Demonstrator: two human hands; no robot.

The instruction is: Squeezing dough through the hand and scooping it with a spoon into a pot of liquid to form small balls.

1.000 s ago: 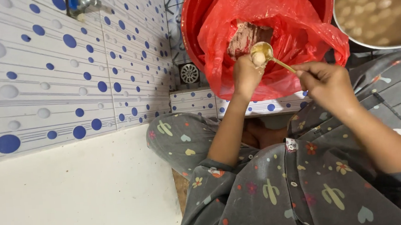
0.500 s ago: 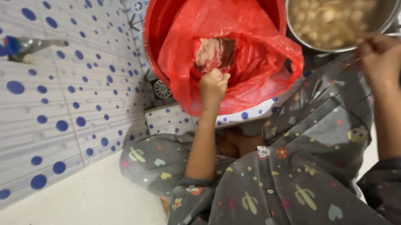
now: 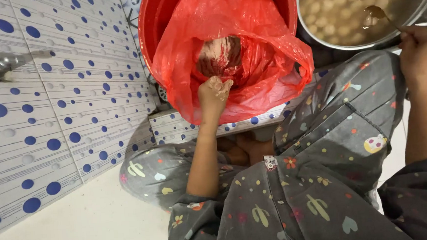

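- Left hand (image 3: 214, 93), frame centre, fingers clenched around a pale lump of dough, at the red plastic bag (image 3: 264, 57) lining a red tub (image 3: 154, 20).
- Right hand (image 3: 423, 53), upper right, grasping a spoon (image 3: 377, 13) over the metal pot (image 3: 366, 39) of pale balls in liquid.

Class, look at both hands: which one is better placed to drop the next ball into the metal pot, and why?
Probably the right hand: it holds the spoon already over the metal pot of pale balls. The left hand, smeared with paste, is over the red bag.
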